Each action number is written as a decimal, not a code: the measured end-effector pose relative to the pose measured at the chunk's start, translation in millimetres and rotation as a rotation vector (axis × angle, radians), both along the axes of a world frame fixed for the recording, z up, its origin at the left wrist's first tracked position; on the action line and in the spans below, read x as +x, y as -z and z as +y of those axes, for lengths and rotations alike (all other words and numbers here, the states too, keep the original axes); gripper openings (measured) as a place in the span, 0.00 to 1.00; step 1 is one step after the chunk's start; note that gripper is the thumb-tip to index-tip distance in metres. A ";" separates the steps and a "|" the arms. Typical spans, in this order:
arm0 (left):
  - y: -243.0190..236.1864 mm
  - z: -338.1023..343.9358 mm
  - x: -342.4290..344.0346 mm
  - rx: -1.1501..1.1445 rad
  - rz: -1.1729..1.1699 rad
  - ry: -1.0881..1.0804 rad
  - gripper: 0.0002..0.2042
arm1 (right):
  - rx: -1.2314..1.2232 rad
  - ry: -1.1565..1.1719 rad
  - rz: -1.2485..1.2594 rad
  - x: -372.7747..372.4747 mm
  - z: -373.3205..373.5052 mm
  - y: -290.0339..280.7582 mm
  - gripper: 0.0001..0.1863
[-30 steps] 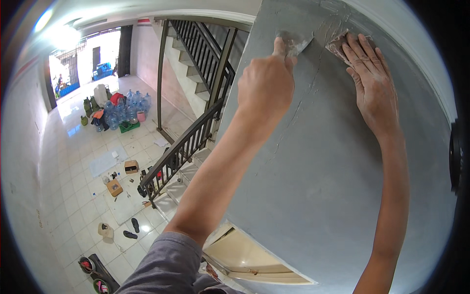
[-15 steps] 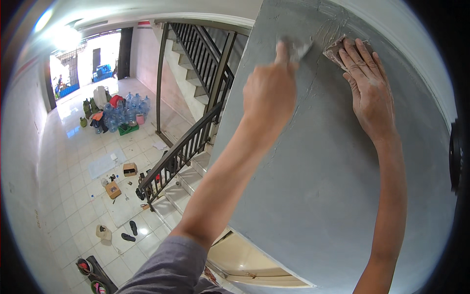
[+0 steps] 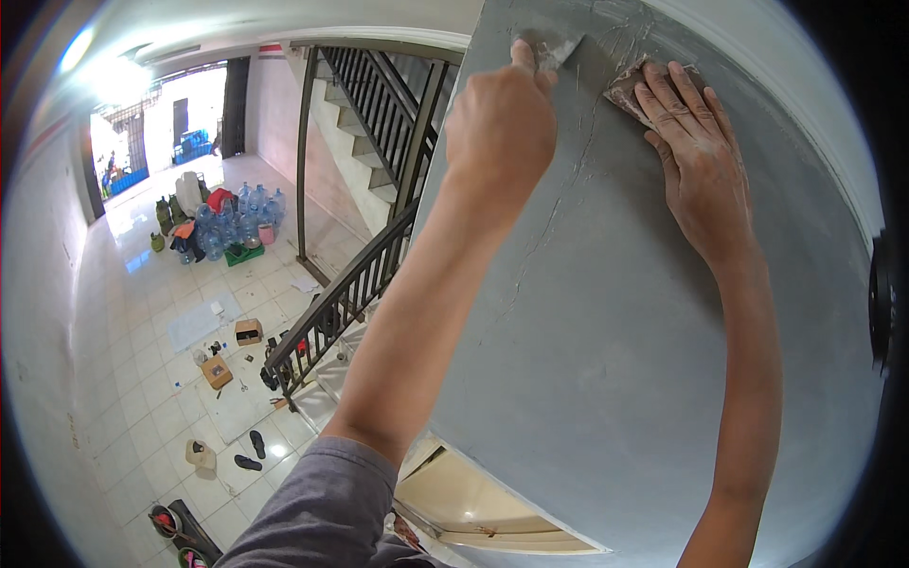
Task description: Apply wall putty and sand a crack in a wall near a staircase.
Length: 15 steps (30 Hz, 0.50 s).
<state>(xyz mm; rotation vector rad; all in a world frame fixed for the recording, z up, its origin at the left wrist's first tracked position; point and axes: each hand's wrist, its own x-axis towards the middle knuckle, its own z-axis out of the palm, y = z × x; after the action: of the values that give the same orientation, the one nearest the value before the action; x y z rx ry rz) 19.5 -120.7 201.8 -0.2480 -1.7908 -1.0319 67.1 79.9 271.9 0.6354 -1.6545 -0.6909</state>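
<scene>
My left hand (image 3: 497, 123) is closed on a putty knife (image 3: 561, 52), index finger along its metal blade, against a grey wall surface (image 3: 606, 398) near its top left. My right hand (image 3: 701, 161) lies to the right with fingers stretched over a flat, brownish, putty-smeared plate or pad (image 3: 620, 90), pressing it on the same surface; whether it is a blade or a pad I cannot tell. Thin ridged cracks or seams (image 3: 559, 213) run down between the hands. Dried grey-white smears coat the right fingers.
Left lie a stair railing (image 3: 331, 308) and steps (image 3: 365, 142). Below on the tiled floor (image 3: 142, 379) are several water jugs (image 3: 227, 227), green gas cylinders (image 3: 166, 218), boxes (image 3: 216, 371), sandals (image 3: 248, 462) and buckets (image 3: 166, 521). An opening (image 3: 473, 497) sits under the grey surface.
My left hand dipped slightly, then moved up and left with the knife, ending higher than a second ago. My right hand and its plate shifted slightly left. The view shifted a little.
</scene>
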 end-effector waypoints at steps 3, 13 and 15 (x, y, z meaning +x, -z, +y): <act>14.9 8.3 13.2 -0.006 -0.046 0.017 0.22 | -0.022 0.042 -0.040 -2.0 5.9 2.2 0.24; 20.4 3.3 20.7 -0.036 -0.119 -0.007 0.21 | -0.013 0.017 -0.022 -1.5 5.8 3.2 0.22; 33.0 12.4 24.3 -0.039 -0.136 0.019 0.20 | -0.016 0.015 -0.020 -2.9 8.9 4.0 0.22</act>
<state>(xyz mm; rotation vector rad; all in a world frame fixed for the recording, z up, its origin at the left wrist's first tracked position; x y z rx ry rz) 43.8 -108.2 168.8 -0.2242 -1.9359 -1.0493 64.3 88.8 267.8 0.6207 -1.6828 -0.6834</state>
